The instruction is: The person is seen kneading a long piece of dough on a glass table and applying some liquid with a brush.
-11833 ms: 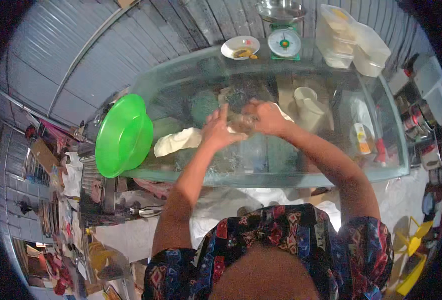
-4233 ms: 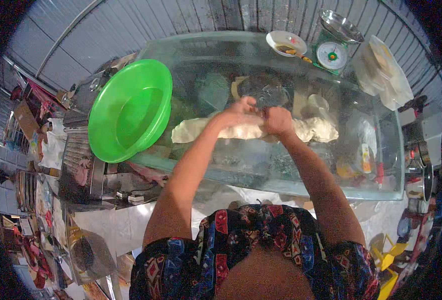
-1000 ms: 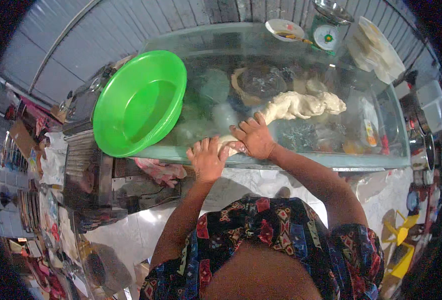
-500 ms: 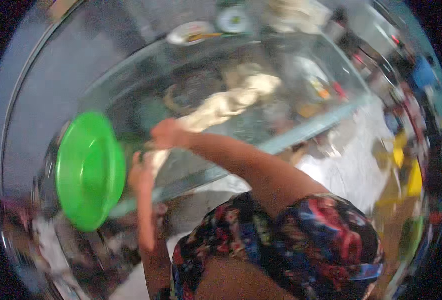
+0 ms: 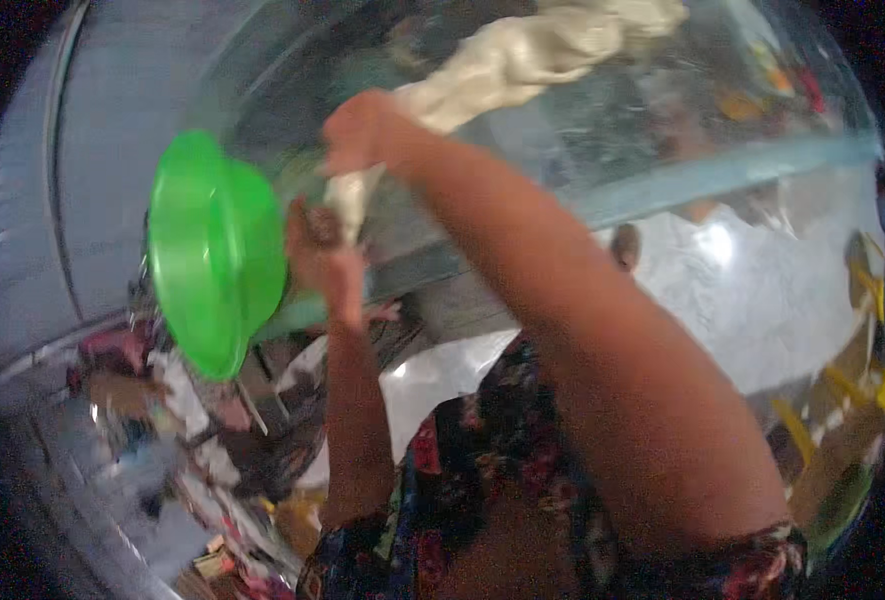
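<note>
A long cream-coloured strip (image 5: pixel 522 65), glossy and twisted in thick folds, stretches over the glass top from the upper right toward my hands. Whether it is cloth or dough I cannot tell. My right hand (image 5: pixel 362 130) is closed around it near its nearer end. Just below and to the left, my left hand (image 5: pixel 324 245) grips the thin end (image 5: pixel 352 200), its fingers blurred and partly shaded. A bright green plastic basin (image 5: pixel 197 260) stands close beside my left hand, its wide mouth facing left.
The glass top (image 5: pixel 522 170) has a thick pale front edge (image 5: pixel 732 175). Below it lies a white shiny floor (image 5: pixel 712 290). Yellow legs of some furniture (image 5: pixel 842 385) show at the right. Mixed clutter (image 5: pixel 202 440) lies at the lower left, and a grey wall (image 5: pixel 122 150) rises at the left.
The whole view has shifted, so the strip and hands sit higher and larger, and the plates at the far edge are out of sight. Both hands keep their hold on the strip.
</note>
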Motion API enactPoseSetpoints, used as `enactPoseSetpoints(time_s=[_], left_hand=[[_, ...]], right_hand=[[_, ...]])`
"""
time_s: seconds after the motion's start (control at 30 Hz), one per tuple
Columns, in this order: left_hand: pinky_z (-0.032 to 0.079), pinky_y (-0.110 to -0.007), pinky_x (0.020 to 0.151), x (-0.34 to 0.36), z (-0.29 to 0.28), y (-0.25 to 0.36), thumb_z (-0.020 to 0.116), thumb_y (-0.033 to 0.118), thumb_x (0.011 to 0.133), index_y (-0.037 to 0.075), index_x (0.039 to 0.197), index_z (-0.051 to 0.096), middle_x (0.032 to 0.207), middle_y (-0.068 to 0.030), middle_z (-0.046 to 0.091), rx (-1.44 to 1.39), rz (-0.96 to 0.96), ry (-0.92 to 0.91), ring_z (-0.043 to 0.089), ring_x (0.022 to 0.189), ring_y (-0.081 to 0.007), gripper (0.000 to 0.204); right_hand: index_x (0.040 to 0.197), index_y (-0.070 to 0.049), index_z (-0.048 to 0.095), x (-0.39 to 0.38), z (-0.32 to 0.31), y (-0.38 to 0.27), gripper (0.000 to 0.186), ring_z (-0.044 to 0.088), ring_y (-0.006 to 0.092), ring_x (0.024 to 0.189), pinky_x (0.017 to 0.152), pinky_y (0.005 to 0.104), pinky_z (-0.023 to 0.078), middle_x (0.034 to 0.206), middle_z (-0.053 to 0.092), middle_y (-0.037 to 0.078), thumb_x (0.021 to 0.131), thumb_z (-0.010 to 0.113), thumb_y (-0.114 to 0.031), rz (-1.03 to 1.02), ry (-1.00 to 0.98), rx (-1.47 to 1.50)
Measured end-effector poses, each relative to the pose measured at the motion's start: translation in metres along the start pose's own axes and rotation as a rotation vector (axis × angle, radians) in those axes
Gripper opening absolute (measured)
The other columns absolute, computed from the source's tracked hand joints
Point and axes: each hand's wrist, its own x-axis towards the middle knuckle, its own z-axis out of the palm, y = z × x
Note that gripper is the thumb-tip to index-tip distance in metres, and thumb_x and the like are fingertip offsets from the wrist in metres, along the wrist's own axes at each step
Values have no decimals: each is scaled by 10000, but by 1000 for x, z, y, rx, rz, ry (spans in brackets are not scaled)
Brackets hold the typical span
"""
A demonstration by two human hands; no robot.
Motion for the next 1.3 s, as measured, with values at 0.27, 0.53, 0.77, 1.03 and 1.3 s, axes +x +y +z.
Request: enactPoseSetpoints(time_s=[0.27, 0.53, 0.77, 1.03, 1.3], left_hand=[[384, -428, 986, -11, -28, -4, 484, 260, 977, -30, 1184, 584, 1229, -193, 569, -98, -267, 197, 527, 1110, -310, 370], [396, -438, 966, 4, -65, 38, 529, 228, 941, 3, 1200, 575, 1168, -164, 614, -116, -161, -93, 562, 1059, -335, 346], [389, -476, 1001, 72, -67, 172, 737, 386, 758, 71, 1350, 467, 1296, -184, 526, -314, -63, -264, 482, 1198, -368, 722], [340, -532, 1056, 136, 31, 220, 835, 492, 577, 125, 1450, 347, 1437, -167, 419, -102, -212, -637, 358, 1333, -401, 1065], [411, -481, 917, 94, 27, 241, 756, 314, 693, 117, 1180, 546, 1183, -86, 553, 24, 5, -430, 517, 1097, -330, 565]], right_hand=[[1138, -112, 612, -71, 7, -37, 577, 523, 324, 1127, 954, 502, 377, 1108, 597, 140, 849, 496, -598, -227, 359, -55], [1345, -76, 474, -166, 46, -47, 644, 438, 352, 1249, 1089, 530, 262, 1252, 538, 192, 829, 651, -419, -283, 548, -120], [1361, -163, 506, -152, -97, 69, 666, 540, 381, 1181, 1005, 459, 420, 1312, 543, 189, 828, 606, -549, -193, 388, 371], [1329, -168, 515, -136, -73, 137, 783, 527, 388, 1153, 954, 512, 442, 1239, 565, 171, 788, 480, -734, 105, 100, -120], [1335, -109, 463, -188, -42, 144, 615, 547, 320, 1048, 879, 485, 422, 1172, 566, 140, 811, 620, -391, -139, 457, -203]])
